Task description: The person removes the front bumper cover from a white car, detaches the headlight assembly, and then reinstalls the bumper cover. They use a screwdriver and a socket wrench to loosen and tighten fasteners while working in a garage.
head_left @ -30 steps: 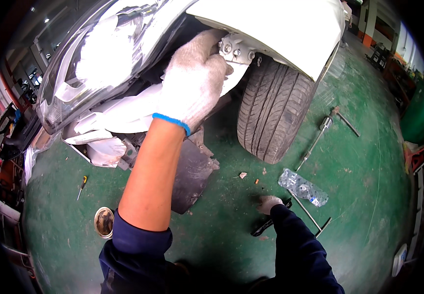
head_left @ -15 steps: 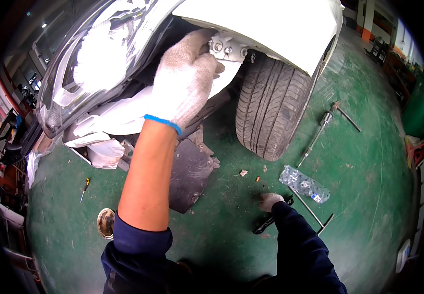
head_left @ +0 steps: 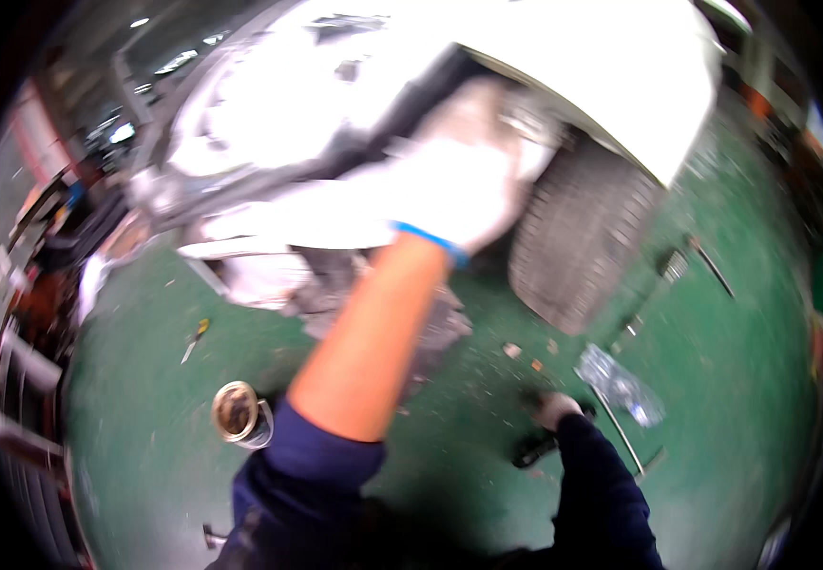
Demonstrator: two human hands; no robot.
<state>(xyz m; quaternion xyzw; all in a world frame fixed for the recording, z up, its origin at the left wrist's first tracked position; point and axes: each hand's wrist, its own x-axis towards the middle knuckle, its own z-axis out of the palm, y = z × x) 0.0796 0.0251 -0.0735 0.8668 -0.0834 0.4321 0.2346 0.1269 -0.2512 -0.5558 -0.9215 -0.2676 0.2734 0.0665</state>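
We have our left hand (head_left: 473, 180) raised to the front of a white car, its pale glove edged with a blue cuff (head_left: 430, 243) and the forearm bare down to a pushed-up dark blue sleeve (head_left: 328, 437). The glove reaches in under the edge of the white fender (head_left: 611, 66), right beside a pale metal part (head_left: 528, 116) that sits below that edge, just above and to the left of the tyre (head_left: 578, 237). Everything there is blurred and the fingertips are hidden, so we cannot tell whether those fingers are clamped on the part or apart. Our right hand (head_left: 557, 410), also gloved, is low over the green floor (head_left: 735, 380) at a black tool (head_left: 533, 450); we cannot tell whether its fingers are closed around it. To the right of that hand lies some crumpled clear plastic (head_left: 621, 382), with a thin metal bar (head_left: 620, 429) running from beside it toward us. Left of our raised arm, a round can (head_left: 217, 418) with something brown inside stands near the sleeve, and a small yellow-handled screwdriver (head_left: 196, 341) lies farther off on the floor.
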